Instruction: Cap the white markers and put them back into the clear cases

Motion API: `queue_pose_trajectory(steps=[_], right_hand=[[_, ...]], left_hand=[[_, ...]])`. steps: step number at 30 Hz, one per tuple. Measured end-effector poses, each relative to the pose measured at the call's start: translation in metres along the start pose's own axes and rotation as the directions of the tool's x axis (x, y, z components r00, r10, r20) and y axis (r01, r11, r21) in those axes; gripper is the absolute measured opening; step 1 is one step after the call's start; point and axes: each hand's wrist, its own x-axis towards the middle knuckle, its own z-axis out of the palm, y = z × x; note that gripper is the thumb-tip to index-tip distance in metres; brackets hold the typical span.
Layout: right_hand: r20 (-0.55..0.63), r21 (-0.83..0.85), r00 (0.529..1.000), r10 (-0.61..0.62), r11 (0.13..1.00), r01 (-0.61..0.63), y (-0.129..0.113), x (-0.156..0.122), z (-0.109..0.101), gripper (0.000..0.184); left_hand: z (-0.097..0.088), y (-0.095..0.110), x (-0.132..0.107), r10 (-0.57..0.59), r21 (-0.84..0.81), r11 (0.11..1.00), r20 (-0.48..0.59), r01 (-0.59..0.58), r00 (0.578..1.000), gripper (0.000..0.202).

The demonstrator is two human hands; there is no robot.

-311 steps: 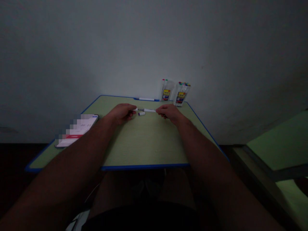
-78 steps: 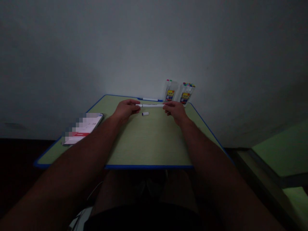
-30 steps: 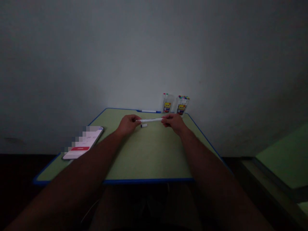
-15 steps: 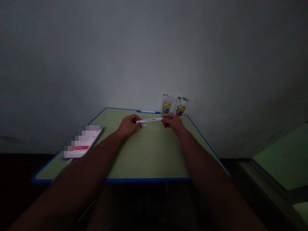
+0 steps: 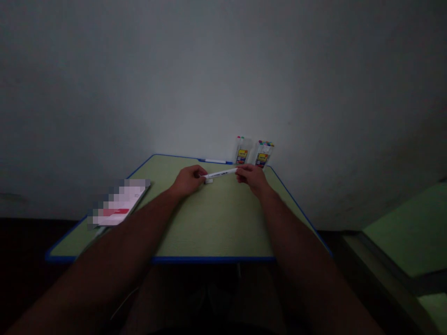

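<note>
A white marker pen (image 5: pixel 221 173) with dark print spans the gap between my two hands, its right end slightly higher. My left hand (image 5: pixel 188 180) is closed round its left end. The fingers of my right hand (image 5: pixel 252 177) pinch the right end. Below the marker, close to my left fingertips, a small white block (image 5: pixel 209 181) rests on the table; its kind is too small to tell. Behind my right hand stand two clear marker cases, one (image 5: pixel 241 153) with a couple of markers at its left side, the other (image 5: pixel 262 154) filled with several coloured ones.
The pale green table (image 5: pixel 213 223) has a blue edge and stands against a grey wall (image 5: pixel 195 79). A pen with a white barrel (image 5: pixel 215 161) lies along its back edge. At the left is a tablet-like device (image 5: pixel 120 207) with a lit, partly blurred screen.
The marker has tilted a little, its right end rising as my right hand shifts slightly right. Both hands keep hold of it. The view has moved slightly.
</note>
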Motion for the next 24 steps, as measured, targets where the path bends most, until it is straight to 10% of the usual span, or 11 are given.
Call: queue_pose_trajectory(steps=[24], right_hand=[[-0.112, 0.037, 0.988, 0.105, 0.994, -0.102, -0.027, -0.004, 0.013, 0.002]], left_hand=[[0.002, 0.002, 0.001, 0.068, -0.051, 0.996, 0.031, -0.066, 0.997, 0.023]])
